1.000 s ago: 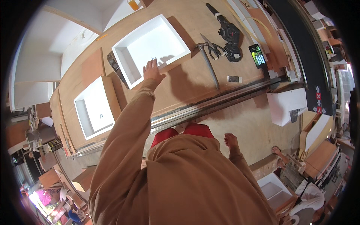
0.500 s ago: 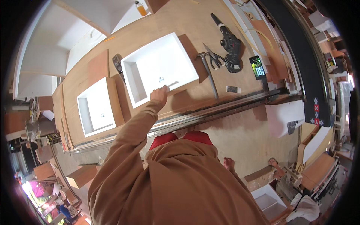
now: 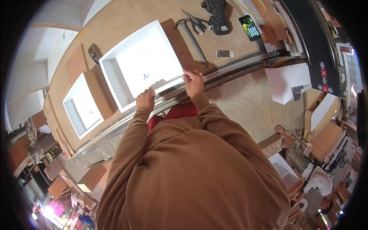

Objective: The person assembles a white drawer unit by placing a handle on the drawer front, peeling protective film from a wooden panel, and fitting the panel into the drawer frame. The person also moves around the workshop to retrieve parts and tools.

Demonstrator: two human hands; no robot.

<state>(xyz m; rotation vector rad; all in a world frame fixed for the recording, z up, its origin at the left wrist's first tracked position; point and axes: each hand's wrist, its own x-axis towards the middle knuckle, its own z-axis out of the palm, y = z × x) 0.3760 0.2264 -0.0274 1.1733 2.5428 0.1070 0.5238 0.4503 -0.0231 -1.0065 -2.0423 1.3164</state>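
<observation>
A white-lined drawer box (image 3: 143, 53) with a blue pen mark on its bottom lies open side up at the bench's front edge. My left hand (image 3: 145, 99) is closed on its near wall, toward the left. At the near right corner my right hand (image 3: 193, 82) pinches the same box, thumb and fingers at the rim. Left of it, and apart, rests a smaller white-lined box (image 3: 81, 103) with wooden sides, also marked in blue. The undersides of both boxes are hidden.
Right of the box lie a hammer (image 3: 194, 43), scissors (image 3: 201, 26), a black cordless power tool (image 3: 218, 18) and a phone (image 3: 250, 28). A dark hand plane (image 3: 94, 53) sits behind its left side. White cabinet panels (image 3: 28, 57) stand at the far left.
The larger box has come nearer to me, up to the bench's front edge. My right hand has risen from beside my body and taken its near right corner; my left still grips the near wall.
</observation>
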